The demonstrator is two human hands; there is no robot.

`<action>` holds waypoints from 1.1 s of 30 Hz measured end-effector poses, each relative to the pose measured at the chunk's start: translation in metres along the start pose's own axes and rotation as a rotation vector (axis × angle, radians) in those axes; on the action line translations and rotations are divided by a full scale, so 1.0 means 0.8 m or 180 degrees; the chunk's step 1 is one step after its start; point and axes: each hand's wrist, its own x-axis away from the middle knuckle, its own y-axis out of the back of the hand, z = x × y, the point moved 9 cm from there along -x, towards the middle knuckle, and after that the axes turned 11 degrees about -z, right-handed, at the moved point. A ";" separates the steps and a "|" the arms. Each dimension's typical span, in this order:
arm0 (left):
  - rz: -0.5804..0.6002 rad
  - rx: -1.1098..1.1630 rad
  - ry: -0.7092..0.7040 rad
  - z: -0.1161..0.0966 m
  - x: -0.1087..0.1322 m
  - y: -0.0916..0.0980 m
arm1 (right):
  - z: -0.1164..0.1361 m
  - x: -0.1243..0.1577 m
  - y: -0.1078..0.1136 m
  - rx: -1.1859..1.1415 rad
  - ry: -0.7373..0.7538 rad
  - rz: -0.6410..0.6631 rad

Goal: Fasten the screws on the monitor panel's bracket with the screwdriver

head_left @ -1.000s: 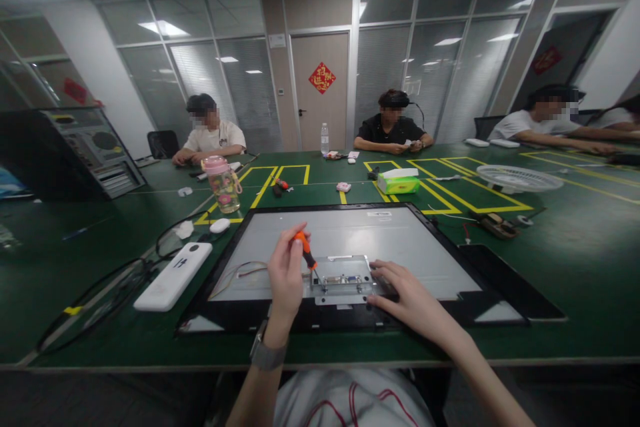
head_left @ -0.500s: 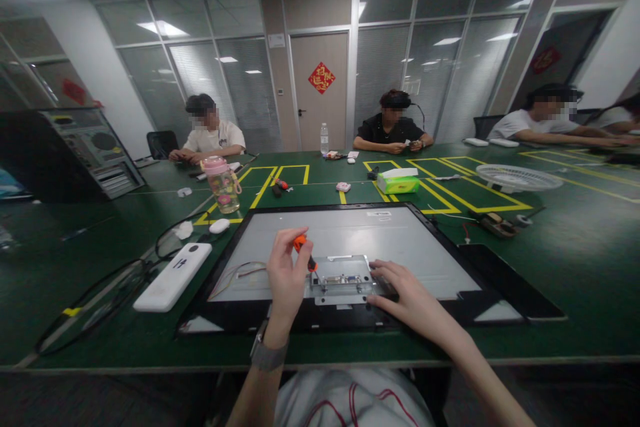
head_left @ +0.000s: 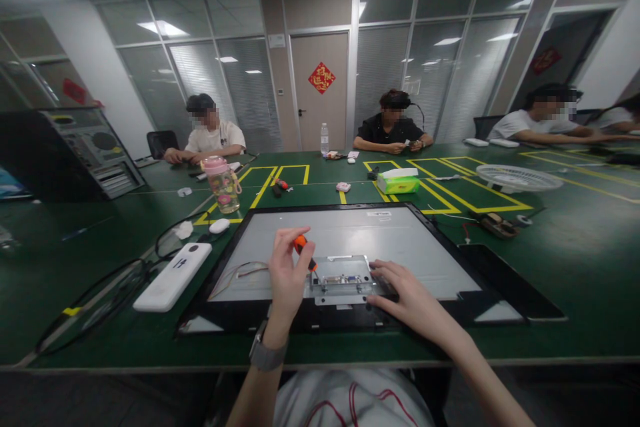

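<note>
My left hand [head_left: 289, 273] is closed around an orange-and-black screwdriver [head_left: 303, 249]. Its shaft slants down to the left end of a metal bracket [head_left: 345, 293], where the tip is too small to make out clearly. Several port connectors show along the bracket's middle. At the bracket's right end, my right hand [head_left: 403, 293] grips it, fingers at the upper corner and thumb at the lower one. The bracket sits on the grey back of a flat display panel [head_left: 300, 217] with a black frame, which lies on the green table.
Left of the panel lie a white power bank [head_left: 173, 277], black cables [head_left: 100, 297] and a pink-lidded bottle [head_left: 223, 185]. A black slab [head_left: 510, 282] and a small circuit part [head_left: 497, 223] are at the right. Tissues [head_left: 398, 181] stand behind. Several people sit across the table.
The screwdriver handle and my left fingers have turned and shifted very slightly. My right hand and the bracket stay in place.
</note>
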 end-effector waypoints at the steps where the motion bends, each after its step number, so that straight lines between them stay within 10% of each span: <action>1: 0.0008 0.0051 0.0061 0.003 0.000 0.000 | 0.000 0.000 0.000 -0.0007 -0.0006 0.0005; 6: 0.0105 0.0441 0.0770 0.029 0.007 -0.002 | 0.003 0.000 0.003 -0.0030 -0.0009 0.0004; 13: -0.0110 0.0039 0.0034 -0.001 -0.001 0.003 | 0.000 0.000 0.001 -0.0031 0.0022 -0.0025; 33: -0.0146 0.0247 0.0689 0.026 0.003 0.004 | 0.001 0.000 0.002 -0.0035 0.0041 -0.0051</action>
